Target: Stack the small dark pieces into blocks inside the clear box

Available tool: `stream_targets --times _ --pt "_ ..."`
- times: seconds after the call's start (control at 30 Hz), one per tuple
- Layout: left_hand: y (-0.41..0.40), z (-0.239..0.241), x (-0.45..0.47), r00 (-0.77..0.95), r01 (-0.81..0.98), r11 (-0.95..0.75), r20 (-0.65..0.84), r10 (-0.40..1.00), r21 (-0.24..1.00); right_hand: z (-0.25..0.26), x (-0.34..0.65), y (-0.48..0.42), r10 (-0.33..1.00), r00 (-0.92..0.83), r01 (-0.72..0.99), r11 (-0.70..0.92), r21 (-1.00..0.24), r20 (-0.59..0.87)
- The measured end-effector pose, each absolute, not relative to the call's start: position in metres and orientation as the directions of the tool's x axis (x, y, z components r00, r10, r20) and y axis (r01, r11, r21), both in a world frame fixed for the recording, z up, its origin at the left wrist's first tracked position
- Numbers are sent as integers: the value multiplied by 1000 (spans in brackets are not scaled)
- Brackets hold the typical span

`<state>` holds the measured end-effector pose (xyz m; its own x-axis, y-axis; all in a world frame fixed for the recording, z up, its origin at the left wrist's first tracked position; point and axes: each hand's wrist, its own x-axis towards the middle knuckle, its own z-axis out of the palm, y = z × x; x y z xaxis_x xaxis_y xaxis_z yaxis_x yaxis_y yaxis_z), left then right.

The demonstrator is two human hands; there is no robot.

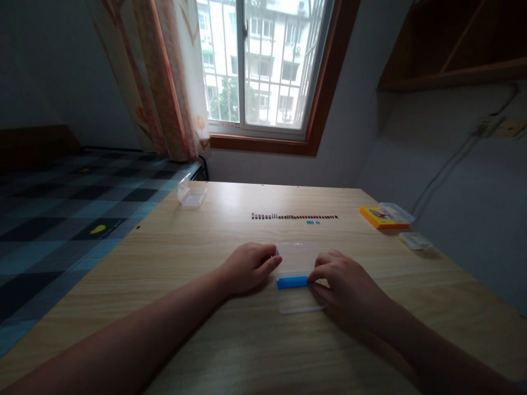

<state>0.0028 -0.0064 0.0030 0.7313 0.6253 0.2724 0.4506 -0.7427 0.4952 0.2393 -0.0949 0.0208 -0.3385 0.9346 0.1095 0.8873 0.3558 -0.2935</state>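
A clear, shallow plastic box (297,258) lies opened out on the wooden table in front of me. Thumb and fingers of my left hand (252,267) are closed at its left edge. A bundle of thin blue strips (292,282) lies crosswise over the box's middle. My right hand (345,280) pinches the right end of this bundle, its fingertips partly covering it. Beyond the box runs a long row of small dark pieces (294,217). Several tiny blue pieces (313,223) sit just in front of that row.
A small clear box (193,196) stands with its lid up at the table's far left corner. On the right are a yellow-orange box (381,218) and another small clear container (415,241). A checked bed (102,200) borders the table's left; the window is behind.
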Motion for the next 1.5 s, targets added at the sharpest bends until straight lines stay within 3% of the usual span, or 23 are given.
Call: stream_targets --times 0.27,0.7,1.5 --pt "-4 0 2 733 451 -744 270 624 494 26 246 -96 931 -329 895 361 -264 157" --pt "-6 1 3 725 458 -732 264 636 505 24 243 -98 933 -352 882 358 -308 76" --pt "-7 1 4 717 465 -733 275 641 497 23 241 -99 937 -339 883 349 -314 90"
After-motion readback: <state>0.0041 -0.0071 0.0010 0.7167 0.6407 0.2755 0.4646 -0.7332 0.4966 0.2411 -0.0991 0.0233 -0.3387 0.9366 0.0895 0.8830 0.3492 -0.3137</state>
